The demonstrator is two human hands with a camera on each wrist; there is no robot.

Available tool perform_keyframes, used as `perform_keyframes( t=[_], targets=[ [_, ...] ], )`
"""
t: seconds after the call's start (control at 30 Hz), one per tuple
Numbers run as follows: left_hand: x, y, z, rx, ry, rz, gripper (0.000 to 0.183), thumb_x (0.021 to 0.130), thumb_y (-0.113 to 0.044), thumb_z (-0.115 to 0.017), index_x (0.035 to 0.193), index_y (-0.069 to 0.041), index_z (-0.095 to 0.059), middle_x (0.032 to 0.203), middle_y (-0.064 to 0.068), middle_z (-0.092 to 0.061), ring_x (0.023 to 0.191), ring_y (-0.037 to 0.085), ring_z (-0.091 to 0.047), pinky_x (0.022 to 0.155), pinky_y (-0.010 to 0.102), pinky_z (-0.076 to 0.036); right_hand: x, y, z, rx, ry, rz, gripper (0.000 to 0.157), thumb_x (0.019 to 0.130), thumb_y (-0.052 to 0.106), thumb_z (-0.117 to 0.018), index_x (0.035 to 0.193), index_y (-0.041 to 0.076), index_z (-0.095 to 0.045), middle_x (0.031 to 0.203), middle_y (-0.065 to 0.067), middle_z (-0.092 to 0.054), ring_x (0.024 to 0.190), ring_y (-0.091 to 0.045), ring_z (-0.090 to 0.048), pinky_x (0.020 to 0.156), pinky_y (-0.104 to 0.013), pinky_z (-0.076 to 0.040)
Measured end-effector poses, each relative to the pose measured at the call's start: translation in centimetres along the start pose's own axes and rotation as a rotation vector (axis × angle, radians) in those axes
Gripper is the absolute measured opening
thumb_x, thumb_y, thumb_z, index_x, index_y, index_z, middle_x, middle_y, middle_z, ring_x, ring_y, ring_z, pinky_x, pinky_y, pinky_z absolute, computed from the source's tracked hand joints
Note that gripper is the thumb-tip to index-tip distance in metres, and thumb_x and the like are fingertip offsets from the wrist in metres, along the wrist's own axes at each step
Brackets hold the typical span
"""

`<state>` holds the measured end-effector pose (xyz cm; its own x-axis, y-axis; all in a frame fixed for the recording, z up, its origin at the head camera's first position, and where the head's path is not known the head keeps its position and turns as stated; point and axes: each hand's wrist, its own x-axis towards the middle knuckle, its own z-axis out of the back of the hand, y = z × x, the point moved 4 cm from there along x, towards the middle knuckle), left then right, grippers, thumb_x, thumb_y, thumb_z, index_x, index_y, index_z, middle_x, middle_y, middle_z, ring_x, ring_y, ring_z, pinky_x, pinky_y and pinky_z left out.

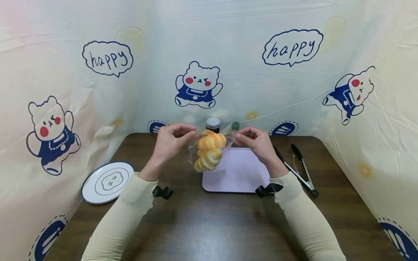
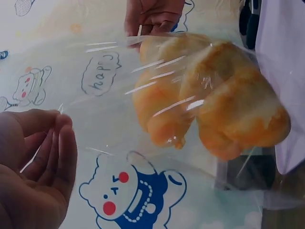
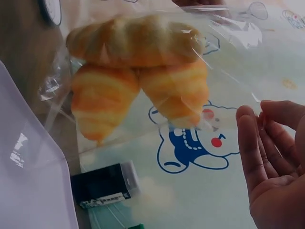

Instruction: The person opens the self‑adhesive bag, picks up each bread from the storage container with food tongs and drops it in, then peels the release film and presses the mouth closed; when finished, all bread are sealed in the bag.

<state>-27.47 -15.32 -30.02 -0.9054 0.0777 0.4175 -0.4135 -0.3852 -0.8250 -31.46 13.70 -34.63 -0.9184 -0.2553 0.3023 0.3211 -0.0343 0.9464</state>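
Between both hands hangs a clear plastic bag (image 1: 192, 154) with croissants (image 1: 211, 142) inside, raised above the table. My left hand (image 1: 170, 142) pinches one upper corner of the bag between thumb and fingertips. On the other side, my right hand (image 1: 256, 143) pinches the opposite corner the same way. The right wrist view shows three golden-brown croissants (image 3: 136, 40) pressed together in the film, one lying across two others. The bag's top edge is stretched between the hands. Behind and below it lies a pale purple tray (image 1: 241, 170), partly covered by the bag in the head view.
A white plate (image 1: 94, 186) with a blue rim lies at the table's left edge. Black-tipped tongs (image 1: 307, 177) rest right of the tray. At the back stand a dark jar with a whitish lid (image 1: 213, 122) and a green-capped bottle (image 1: 235, 126). Printed cloth encloses the table.
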Motion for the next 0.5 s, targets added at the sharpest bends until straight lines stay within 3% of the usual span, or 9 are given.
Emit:
perform_keyframes(
  t=[0.3, 0.5],
  targets=[
    [0.3, 0.3, 0.6, 0.050, 0.041, 0.040, 0.023, 0.090, -0.035, -0.074, 0.103, -0.017, -0.077, 0.105, 0.002, -0.076, 0.100, 0.012, -0.067, 0.092, 0.038, -0.057, 0.0, 1.0, 1.1, -0.156, 0.044, 0.049, 0.028, 0.094, 0.021, -0.070, 0.112, 0.000, -0.070, 0.080, 0.001, -0.071, 0.066, -0.014, -0.064, 0.060, -0.029, -0.055],
    [0.3, 0.6, 1.1, 0.039, 0.046, 0.073, 0.026, 0.091, -0.039, -0.072, 0.105, -0.017, -0.076, 0.103, 0.002, -0.075, 0.093, 0.024, -0.066, 0.078, 0.031, -0.057, 0.0, 1.3, 2.2, -0.179, 0.040, 0.111, 0.021, 0.094, 0.013, -0.068, 0.108, -0.003, -0.071, 0.077, 0.005, -0.071, 0.064, -0.011, -0.064, 0.060, -0.025, -0.055]
  ],
)
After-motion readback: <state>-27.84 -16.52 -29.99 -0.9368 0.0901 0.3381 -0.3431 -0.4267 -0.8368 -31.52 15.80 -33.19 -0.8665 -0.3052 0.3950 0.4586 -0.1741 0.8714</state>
